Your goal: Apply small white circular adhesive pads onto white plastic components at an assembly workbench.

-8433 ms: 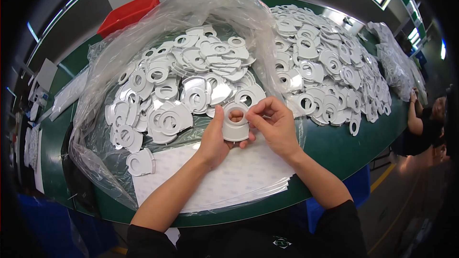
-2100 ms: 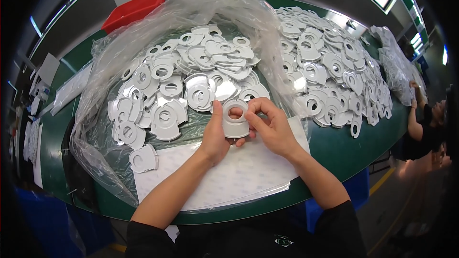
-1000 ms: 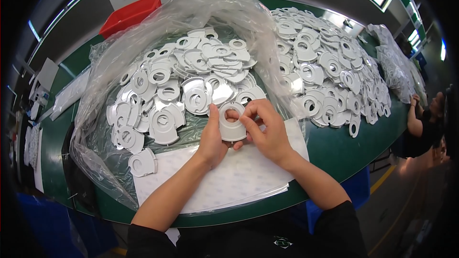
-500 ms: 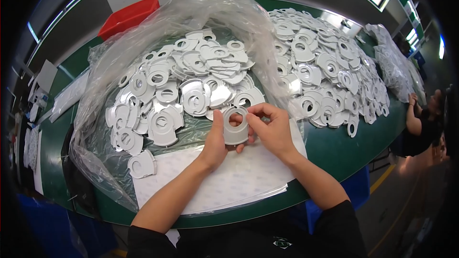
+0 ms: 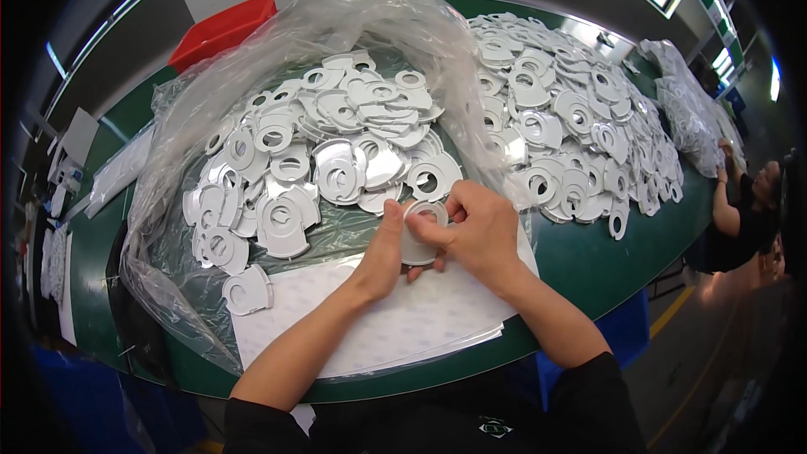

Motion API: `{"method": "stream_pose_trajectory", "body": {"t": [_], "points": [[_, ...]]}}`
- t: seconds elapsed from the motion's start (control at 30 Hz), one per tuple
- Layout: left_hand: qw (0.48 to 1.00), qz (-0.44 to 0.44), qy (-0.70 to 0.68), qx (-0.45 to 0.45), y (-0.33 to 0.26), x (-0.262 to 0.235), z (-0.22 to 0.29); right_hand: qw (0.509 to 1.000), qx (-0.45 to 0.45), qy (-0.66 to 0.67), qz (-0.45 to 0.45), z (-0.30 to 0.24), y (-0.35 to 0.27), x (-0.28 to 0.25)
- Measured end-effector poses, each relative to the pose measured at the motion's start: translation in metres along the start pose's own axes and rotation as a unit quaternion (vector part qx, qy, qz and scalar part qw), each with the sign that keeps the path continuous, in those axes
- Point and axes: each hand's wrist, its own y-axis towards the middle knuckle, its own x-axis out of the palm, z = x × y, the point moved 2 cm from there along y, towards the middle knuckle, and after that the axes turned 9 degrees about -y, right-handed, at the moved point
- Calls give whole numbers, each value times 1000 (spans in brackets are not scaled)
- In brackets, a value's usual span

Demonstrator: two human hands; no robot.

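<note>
Head view, white plastic ring part (image 5: 418, 234) pinched between left hand (image 5: 388, 245), right hand (image 5: 475, 231)

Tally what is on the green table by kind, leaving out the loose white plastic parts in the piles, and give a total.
Clear plastic bags: 2, the big open one and one at the far right end
Red bin: 1
White sheet stack under the hands: 1
White part held by left hand and right hand: 1
Total: 5

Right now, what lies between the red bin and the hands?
In the head view, a clear plastic bag heaped with white plastic discs lies between the red bin and both hands.
</note>
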Motion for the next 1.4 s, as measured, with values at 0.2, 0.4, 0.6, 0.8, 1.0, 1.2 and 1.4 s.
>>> {"method": "stream_pose_trajectory", "body": {"t": [0.2, 0.4, 0.6, 0.8, 1.0, 1.2, 1.4], "points": [[994, 33, -95, -32, 5, -5, 6, 993, -101, 53, 12, 4, 0, -4], [989, 14, -126, -77, 8, -8, 11, 997, -56, 41, -19, 12, -1, -1], [988, 10, -133, -79, 7, -9, 7, 986, -25, 156, -58, 16, 3, 8], [994, 1, -108, -4, 7, -8, 12, 871, 116, 472, 69, 39, 23, -26], [903, 38, 403, 145, -28, 6, 85, 821, 155, 522, 174, 57, 28, -33], [590, 326, 738, 33, -73, -35, 94, 942, -49, 329, 46, 34, 20, -22], [574, 376, 724, 70, -82, -69, 64, 921, -269, 49, -276, -10, -11, -8]]}}
